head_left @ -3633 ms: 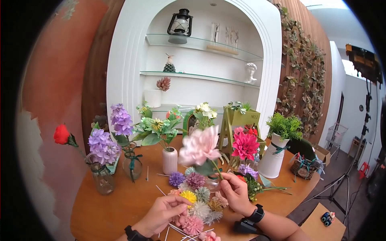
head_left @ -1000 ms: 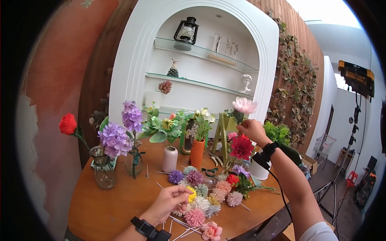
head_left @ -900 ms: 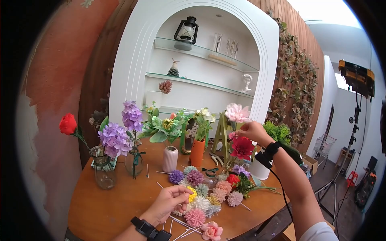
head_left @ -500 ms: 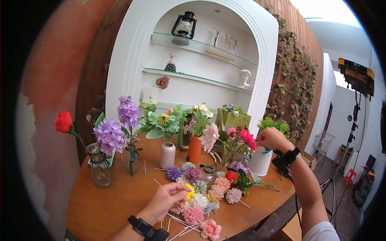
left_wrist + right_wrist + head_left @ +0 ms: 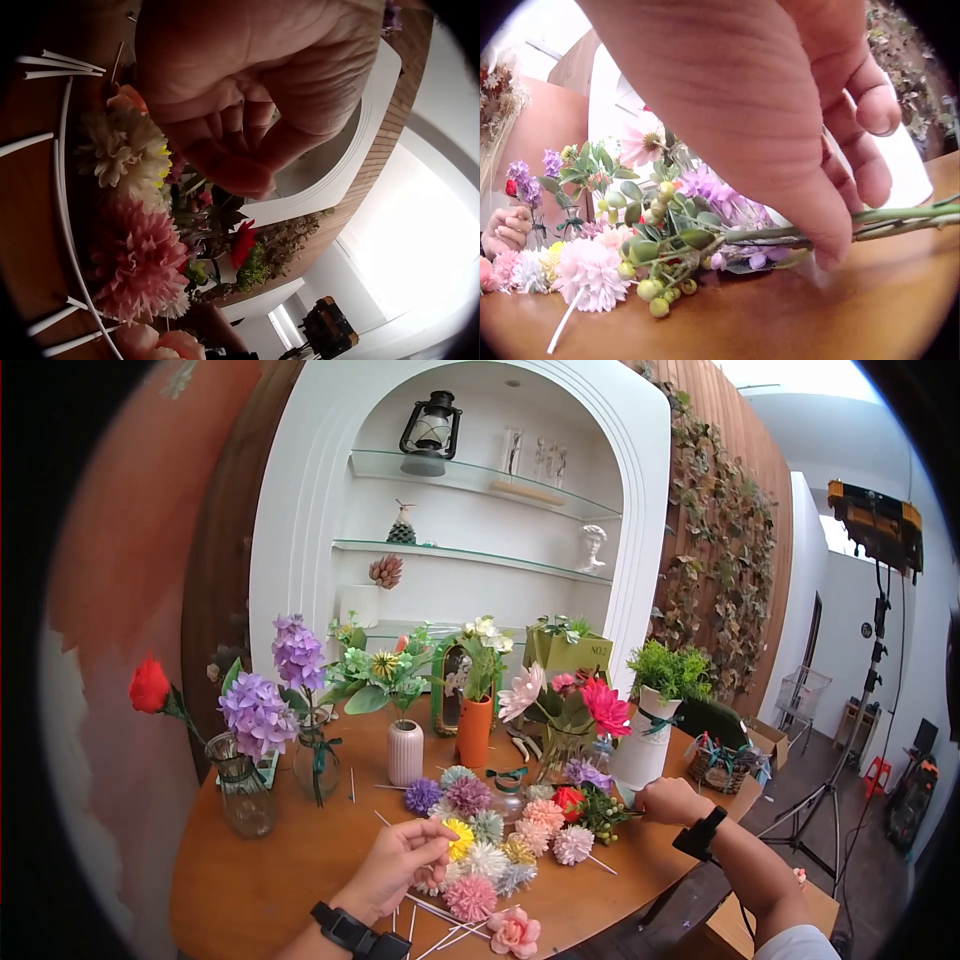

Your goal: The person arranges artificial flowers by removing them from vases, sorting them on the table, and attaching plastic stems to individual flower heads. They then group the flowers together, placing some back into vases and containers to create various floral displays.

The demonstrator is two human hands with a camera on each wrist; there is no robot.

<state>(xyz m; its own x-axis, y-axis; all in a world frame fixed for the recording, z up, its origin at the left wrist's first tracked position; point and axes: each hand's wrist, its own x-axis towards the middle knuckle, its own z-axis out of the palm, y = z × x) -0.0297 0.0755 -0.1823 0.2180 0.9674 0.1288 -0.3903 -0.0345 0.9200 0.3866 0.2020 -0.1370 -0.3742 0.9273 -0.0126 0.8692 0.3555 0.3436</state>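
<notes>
In the head view my right hand (image 5: 672, 801) is low at the table's right side, at the stem end of a bunch with green berries (image 5: 604, 818). The right wrist view shows the thumb bent across the thin stems (image 5: 900, 218), fingers on their far side. Green berries (image 5: 660, 289) and leaves hang at the bunch's other end. My left hand (image 5: 398, 865) hovers over the pompom flowers, loosely curled, thumb near fingertips, holding nothing; a yellow pompom flower (image 5: 459, 840) is closest. The pale pink flower (image 5: 521, 693) leans from a glass vase beside a bright pink flower (image 5: 606, 707).
Several pompom flowers, a pink rose (image 5: 514, 932) and white sticks (image 5: 455, 938) lie in front. Behind stand an orange vase (image 5: 474, 732), a ribbed pink vase (image 5: 405, 753), a white vase (image 5: 640, 758) and glass vases (image 5: 247, 810) at left. A basket (image 5: 716, 768) stands right.
My right hand carried the pale pink flower to the glass vase, let it go there, then came down to the berry bunch's stems. The left hand has stayed over the pompoms.
</notes>
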